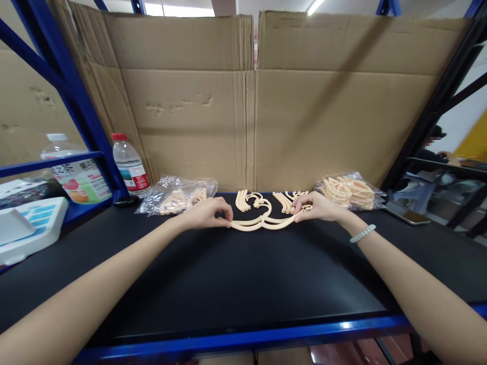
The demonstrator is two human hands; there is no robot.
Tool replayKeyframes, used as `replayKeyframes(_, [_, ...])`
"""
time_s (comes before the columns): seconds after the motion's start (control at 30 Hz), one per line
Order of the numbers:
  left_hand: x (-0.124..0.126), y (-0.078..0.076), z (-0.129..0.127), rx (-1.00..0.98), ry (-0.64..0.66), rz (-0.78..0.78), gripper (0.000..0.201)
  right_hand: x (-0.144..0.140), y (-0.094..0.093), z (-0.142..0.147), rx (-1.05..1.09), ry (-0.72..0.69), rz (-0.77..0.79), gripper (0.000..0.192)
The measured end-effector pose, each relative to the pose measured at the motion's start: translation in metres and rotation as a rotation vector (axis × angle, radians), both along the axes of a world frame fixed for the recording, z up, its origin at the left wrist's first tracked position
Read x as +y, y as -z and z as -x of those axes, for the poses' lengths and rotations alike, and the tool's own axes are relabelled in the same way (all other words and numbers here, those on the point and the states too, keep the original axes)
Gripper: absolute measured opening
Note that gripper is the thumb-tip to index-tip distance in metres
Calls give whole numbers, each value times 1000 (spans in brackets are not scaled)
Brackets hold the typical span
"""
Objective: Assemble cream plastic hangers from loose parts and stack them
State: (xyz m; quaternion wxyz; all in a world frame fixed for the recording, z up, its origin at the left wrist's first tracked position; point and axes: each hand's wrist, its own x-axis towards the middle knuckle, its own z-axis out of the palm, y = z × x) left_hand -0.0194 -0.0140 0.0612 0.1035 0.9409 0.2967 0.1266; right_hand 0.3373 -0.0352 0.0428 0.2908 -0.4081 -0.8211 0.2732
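Note:
A cream plastic clothes hanger [249, 227] spans the space between my hands above the black tabletop, its curved hook pointing away from me. My left hand [211, 213] pinches its left end between thumb and fingers. At the opposite end, my right hand [315, 207] grips the other tip. Just behind the hanger lie a row of cream curved pieces [242, 201] on the left and another row of cream pieces [280, 202] on the right, the latter partly hidden by my right hand.
Clear bags of cream parts lie at the back, one left [177, 197] and one right [348, 191]. Bottles, including a red-capped one [131, 167], stand left. A phone [409, 215] rests at right. Cardboard [190, 111] walls off the back. A person sits beyond the right frame.

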Motion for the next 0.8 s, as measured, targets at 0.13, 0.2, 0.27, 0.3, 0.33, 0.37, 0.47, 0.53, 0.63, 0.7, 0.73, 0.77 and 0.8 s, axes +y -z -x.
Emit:
replayKeyframes(0.13, [1,4,-2,27,11,-40,13,2,3,-1,-52,-40,-68,34])
replayKeyframes(0.2, [1,5,-3,34,31,-51,14,3,5,0,-81,-47,-90,36])
replayKeyframes(0.27, [0,6,-4,37,46,-63,15,3,6,0,-102,-46,-89,36])
replayKeyframes(0.3, [-1,6,-4,38,47,-70,15,3,6,0,-111,-44,-85,37])
replayKeyframes(0.33, [-1,7,-5,39,43,-75,15,3,7,0,-122,-42,-82,36])
replayKeyframes(0.37, [-1,7,-5,39,37,-80,15,3,7,0,-136,-39,-82,36])
replayKeyframes(0.47, [-3,9,-6,46,18,-83,14,3,7,0,-202,-25,-86,34])
replayKeyframes(0.53, [-5,9,-7,51,3,-79,13,2,6,0,-244,-16,-82,32])
replayKeyframes(0.63, [-8,10,-10,44,-7,-72,13,-1,5,3,-244,9,-62,32])
replayKeyframes(0.7, [-10,12,-12,30,2,-63,19,-3,5,4,-219,21,-48,36])
replayKeyframes(0.73, [-11,13,-13,23,10,-58,24,-3,5,5,-214,20,-46,38])
replayKeyframes(0.77, [-11,14,-13,18,18,-54,27,-3,5,5,-221,13,-51,40])
replayKeyframes(0.8, [-12,15,-14,15,26,-53,30,-2,5,5,-234,2,-63,40])
